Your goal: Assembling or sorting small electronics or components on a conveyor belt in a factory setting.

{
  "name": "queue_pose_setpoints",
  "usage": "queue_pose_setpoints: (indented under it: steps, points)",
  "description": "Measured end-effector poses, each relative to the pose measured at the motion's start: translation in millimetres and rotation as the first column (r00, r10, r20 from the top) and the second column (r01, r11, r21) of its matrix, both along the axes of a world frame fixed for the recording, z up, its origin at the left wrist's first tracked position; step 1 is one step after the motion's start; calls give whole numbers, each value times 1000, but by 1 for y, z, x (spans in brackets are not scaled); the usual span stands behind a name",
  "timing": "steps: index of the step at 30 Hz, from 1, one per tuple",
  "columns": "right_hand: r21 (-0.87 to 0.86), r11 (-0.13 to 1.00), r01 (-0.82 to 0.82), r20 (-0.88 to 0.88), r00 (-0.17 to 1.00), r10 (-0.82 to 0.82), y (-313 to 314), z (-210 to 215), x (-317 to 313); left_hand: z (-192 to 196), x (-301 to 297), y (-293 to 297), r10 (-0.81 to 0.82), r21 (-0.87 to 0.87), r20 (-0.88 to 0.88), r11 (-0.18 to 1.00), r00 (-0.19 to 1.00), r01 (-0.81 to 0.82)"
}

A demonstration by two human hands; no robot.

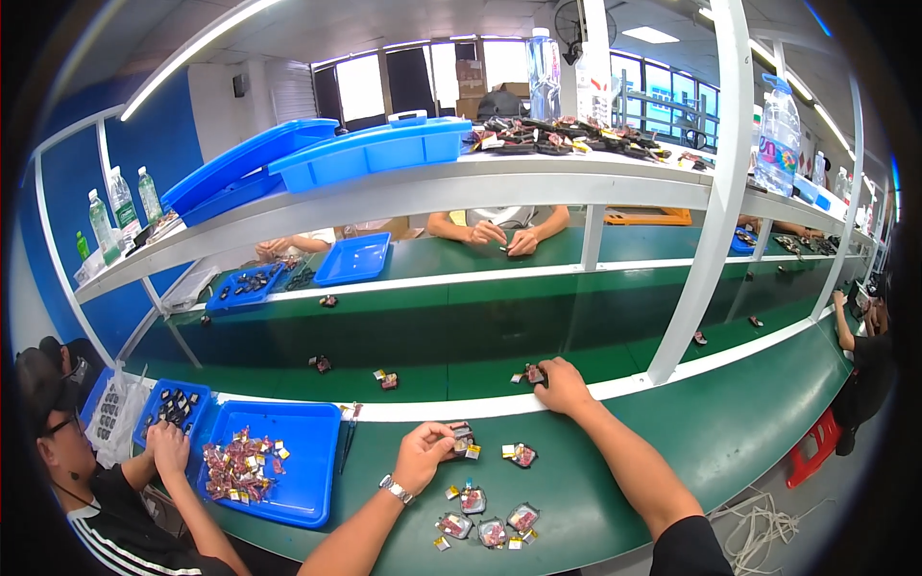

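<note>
My left hand (424, 461), with a metal watch on its wrist, is closed on a small electronic assembly (466, 434) with red wires and a yellow-and-white tag, just above the green bench. Past the white rail, my right hand (565, 388) has its fingers round the edge of a similar assembly (531, 374) on the dark green belt; its fingertips are partly hidden. One loose assembly (521, 455) lies between my forearms. Nearer to me, several more with clear, rounded casings (492, 532) sit in a loose group.
Left of me a blue tray (327, 490) holds a pile of red-wired parts, with tweezers (348, 437) beside it. A co-worker's hands (169, 446) are by a smaller blue tray. More assemblies (387, 380) lie on the belt. A white post (706, 221) rises at right; another person's hands (504, 238) work opposite.
</note>
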State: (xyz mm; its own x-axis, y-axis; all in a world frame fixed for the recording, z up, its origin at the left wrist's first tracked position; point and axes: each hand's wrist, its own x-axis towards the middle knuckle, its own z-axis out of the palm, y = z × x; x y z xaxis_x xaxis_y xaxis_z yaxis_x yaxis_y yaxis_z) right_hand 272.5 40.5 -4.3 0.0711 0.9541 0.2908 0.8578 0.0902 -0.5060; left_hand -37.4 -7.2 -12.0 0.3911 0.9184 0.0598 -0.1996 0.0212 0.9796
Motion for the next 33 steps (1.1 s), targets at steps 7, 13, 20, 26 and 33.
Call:
queue_pose_setpoints:
  steps: [7,13,20,26,33]
  points:
    - [45,998,53,56,997,-56,11,-1,-3,-2,4,2,-29,-16,17,999,999,30]
    - [87,904,-419,-86,901,426,-50,11,-41,-5,-1,2,-13,-33,30,999,999,14]
    - [31,840,-542,-229,814,534,-95,47,-69,1,3,-5,10,-6,47,1000,999,-10]
    - [270,812,-518,-145,812,566,-82,35,-106,3,7,-4,-9,32,60,999,998,7]
    - [196,821,-536,-378,731,568,-70,16,-104,3,2,-3,-80,-15,23,997,996,81]
